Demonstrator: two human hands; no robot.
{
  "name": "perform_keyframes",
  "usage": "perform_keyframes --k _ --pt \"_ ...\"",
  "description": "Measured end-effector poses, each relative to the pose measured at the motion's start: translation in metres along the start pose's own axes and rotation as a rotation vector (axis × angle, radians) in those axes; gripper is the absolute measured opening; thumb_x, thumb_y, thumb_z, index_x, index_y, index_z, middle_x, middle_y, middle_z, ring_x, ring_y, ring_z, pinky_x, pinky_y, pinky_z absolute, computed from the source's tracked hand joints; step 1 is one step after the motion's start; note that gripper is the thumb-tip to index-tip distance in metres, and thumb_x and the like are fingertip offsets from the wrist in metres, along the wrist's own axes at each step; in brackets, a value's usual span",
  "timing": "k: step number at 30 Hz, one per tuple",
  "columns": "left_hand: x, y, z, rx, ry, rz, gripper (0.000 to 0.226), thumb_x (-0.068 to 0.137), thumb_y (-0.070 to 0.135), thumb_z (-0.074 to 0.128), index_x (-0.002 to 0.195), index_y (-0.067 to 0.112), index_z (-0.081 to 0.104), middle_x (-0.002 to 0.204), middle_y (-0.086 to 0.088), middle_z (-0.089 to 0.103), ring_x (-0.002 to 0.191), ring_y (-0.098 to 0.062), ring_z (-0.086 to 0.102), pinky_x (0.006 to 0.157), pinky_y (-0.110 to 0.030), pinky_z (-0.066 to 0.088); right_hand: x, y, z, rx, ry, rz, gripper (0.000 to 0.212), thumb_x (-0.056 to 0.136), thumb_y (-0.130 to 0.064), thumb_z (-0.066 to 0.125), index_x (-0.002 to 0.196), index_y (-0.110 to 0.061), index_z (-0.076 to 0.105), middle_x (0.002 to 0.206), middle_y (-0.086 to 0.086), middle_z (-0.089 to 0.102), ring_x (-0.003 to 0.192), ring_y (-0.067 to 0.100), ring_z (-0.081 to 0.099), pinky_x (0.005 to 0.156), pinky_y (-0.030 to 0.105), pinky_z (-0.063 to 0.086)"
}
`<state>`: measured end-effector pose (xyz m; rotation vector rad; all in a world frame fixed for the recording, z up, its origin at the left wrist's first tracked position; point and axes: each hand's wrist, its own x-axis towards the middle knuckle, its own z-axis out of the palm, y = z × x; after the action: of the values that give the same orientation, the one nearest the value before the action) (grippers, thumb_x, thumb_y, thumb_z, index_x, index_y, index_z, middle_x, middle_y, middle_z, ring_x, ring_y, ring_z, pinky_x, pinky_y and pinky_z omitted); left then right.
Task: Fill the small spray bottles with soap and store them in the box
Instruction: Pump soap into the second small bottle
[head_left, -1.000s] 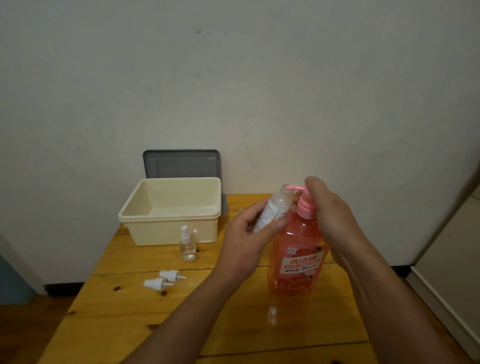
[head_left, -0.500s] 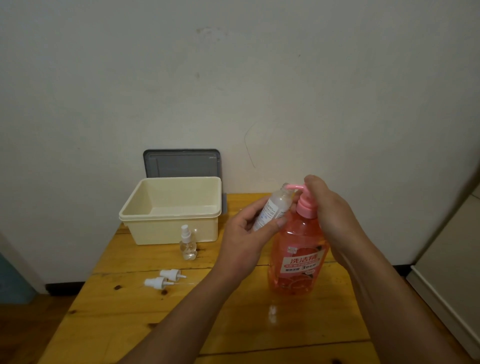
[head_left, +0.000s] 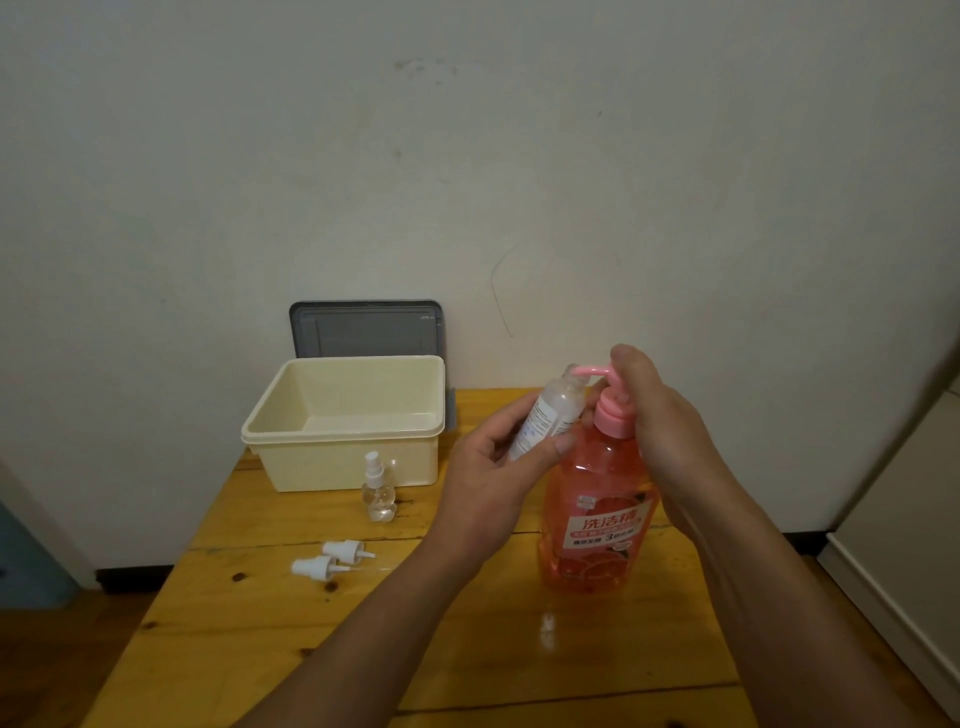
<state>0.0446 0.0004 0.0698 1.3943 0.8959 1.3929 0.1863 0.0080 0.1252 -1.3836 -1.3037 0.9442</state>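
Observation:
My left hand (head_left: 493, 467) grips a small clear spray bottle (head_left: 548, 415) without its cap, tilted with its mouth under the pink spout. My right hand (head_left: 660, 410) is curled over the pink pump head (head_left: 613, 410) of the big orange soap bottle (head_left: 597, 519), which stands on the wooden table (head_left: 467, 649). A second small clear spray bottle (head_left: 378, 488), capped, stands in front of the cream box (head_left: 343, 421). Two loose white spray caps (head_left: 332, 558) lie on the table to the left.
A grey lid (head_left: 366, 328) leans against the wall behind the cream box. The table's left edge drops to a wooden floor. A pale cabinet (head_left: 904, 509) stands at the right.
Nothing has visibly moved apart from a slight shift of the camera. Both hands keep their hold at the pump.

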Motion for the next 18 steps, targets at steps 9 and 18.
perform_keyframes --k 9,18 --pt "-0.001 0.0 -0.0001 -0.004 -0.001 -0.005 0.042 0.085 0.012 0.069 0.125 0.023 0.061 0.114 0.003 0.071 0.104 -0.006 0.067 0.078 -0.019 0.054 0.0033 0.0061 -0.0005 0.004 -0.007 -0.019 0.052 0.097 -0.049 0.033 0.077 -0.018 0.069 0.062 0.0 0.069 0.061 0.012 0.063 0.058 0.027 0.043" --pt "0.0001 0.0003 -0.0006 -0.01 0.0 -0.007 0.042 0.084 0.014 0.07 0.124 0.023 0.062 0.114 0.004 0.071 0.104 -0.007 0.067 0.081 -0.022 0.056 0.0048 0.0055 -0.0008 0.011 -0.013 -0.007 0.052 0.095 -0.05 0.036 0.084 -0.011 0.07 0.068 0.003 0.072 0.068 0.019 0.065 0.062 0.03 0.046"
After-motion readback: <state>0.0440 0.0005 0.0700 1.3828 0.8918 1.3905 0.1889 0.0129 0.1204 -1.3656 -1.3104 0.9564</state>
